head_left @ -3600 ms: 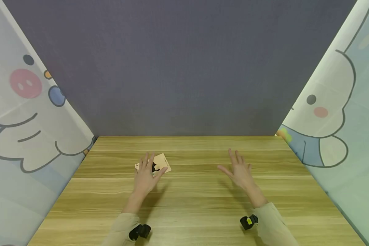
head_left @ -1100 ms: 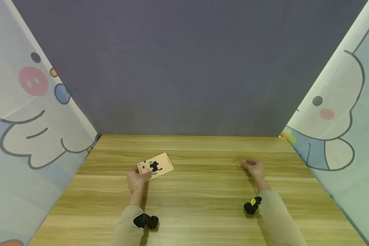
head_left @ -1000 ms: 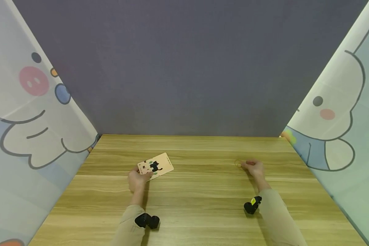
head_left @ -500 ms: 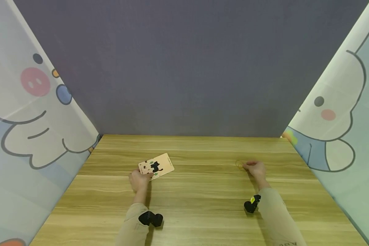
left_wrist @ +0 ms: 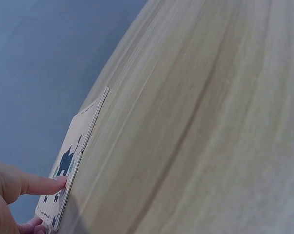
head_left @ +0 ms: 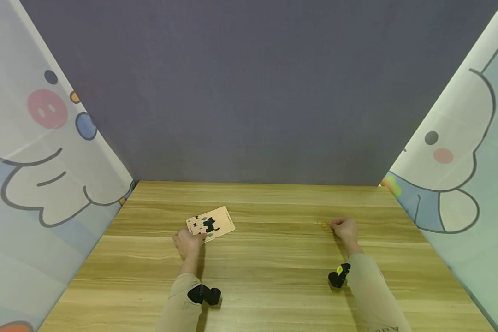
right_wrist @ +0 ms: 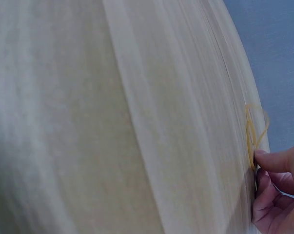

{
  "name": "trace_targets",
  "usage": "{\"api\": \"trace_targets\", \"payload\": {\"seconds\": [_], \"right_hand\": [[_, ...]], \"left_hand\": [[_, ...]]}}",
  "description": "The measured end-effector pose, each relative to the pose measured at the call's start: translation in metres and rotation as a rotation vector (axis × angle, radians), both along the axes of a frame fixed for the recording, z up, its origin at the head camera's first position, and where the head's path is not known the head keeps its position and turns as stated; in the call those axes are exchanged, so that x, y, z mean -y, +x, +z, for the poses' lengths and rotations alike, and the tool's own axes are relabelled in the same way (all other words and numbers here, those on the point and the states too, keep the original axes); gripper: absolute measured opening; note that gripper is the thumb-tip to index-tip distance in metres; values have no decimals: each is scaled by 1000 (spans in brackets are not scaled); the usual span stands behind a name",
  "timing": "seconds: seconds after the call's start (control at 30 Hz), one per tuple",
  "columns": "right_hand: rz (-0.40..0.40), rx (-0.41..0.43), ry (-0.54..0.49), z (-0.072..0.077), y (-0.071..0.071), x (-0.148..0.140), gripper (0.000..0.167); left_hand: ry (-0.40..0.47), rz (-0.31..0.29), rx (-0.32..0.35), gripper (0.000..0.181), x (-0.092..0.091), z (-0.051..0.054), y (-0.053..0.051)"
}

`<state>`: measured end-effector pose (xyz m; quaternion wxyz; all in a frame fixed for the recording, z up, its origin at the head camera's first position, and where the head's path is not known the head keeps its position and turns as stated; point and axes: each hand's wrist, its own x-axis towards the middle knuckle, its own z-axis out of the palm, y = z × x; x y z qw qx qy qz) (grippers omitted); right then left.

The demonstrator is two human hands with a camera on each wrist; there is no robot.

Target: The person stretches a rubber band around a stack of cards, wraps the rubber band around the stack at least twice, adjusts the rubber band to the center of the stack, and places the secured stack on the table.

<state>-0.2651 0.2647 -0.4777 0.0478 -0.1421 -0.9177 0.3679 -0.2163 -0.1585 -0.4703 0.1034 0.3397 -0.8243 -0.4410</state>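
Observation:
A flat cream cat-print card with a black cat on it lies tilted near the table's left side. My left hand holds its near-left corner, with the thumb on top and the other fingers mostly hidden beneath. Layered edges of the card show in the left wrist view. Over on the right, my right hand pinches a thin yellow rubber band between thumb and fingertips. Its loose loops stick out past the thumb in the right wrist view.
The wood-grain table ends at a dark grey panel behind. Cartoon-printed curtains stand on the left and right. A black wrist camera sits on the left sleeve, another camera on the right.
Both hands were spread at first, the left over the card. Since then the left has gripped the card's corner and the right has pinched the rubber band. Over the last second they barely move.

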Motion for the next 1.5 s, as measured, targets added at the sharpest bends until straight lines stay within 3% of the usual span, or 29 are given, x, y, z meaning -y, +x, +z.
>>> {"api": "trace_targets", "payload": {"seconds": [0.27,0.5,0.83,1.2,1.37,1.47,1.5], "right_hand": [[-25,28,17,0,0,0,20],[-19,0,-35,1,3,-1,20],[-2,-49,-185,5,10,0,22],[21,-79,-479,27,21,11,26],[10,-115,-701,4,13,4,24],[9,-146,-797,-17,4,-3,27],[20,-147,-804,-12,7,-1,29]], "left_hand": [[-34,-2,-13,58,-2,-2,-3],[-40,-23,7,55,-1,-4,-3],[-53,-75,38,44,3,-5,-3],[-77,-168,-24,48,7,0,2],[-31,-213,-48,55,11,0,4],[53,-224,-131,49,13,0,2],[90,-227,-159,48,14,-1,2]]}}
